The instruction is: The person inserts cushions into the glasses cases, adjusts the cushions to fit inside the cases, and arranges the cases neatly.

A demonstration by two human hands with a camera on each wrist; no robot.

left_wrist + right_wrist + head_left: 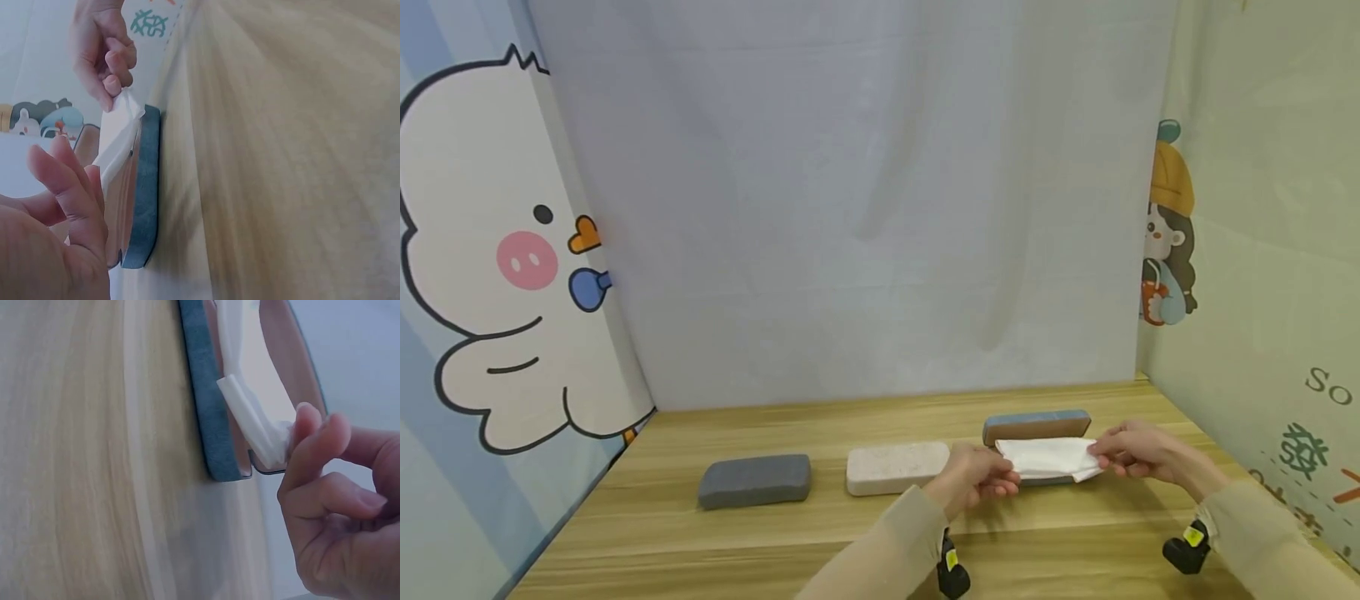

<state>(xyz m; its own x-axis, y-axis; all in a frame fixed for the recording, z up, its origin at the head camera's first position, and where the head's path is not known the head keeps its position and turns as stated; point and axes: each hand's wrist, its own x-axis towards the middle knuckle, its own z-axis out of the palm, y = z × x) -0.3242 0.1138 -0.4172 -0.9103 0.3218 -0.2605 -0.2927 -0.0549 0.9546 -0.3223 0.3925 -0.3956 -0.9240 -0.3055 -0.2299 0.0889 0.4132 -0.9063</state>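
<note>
A folded white cloth [1047, 457] is stretched between my two hands, above an open blue glasses case [1037, 426] with a brownish lining. My left hand [976, 477] pinches the cloth's left end, while its other fingers stay loosely bent. At the opposite end, my right hand [1138, 451] grips a corner between thumb and fingers. The right wrist view shows the cloth [259, 369] with a folded flap hanging over the case's lower half [209, 394]. The lid stands up behind it. Most of the case's inside is hidden by the cloth.
To the left of my hands lies a closed white glasses case [895, 468]. A closed dark grey case [756, 481] lies farther left on the wooden table [715, 550]. A pale curtain [850, 208] hangs behind the table, with printed walls at both sides.
</note>
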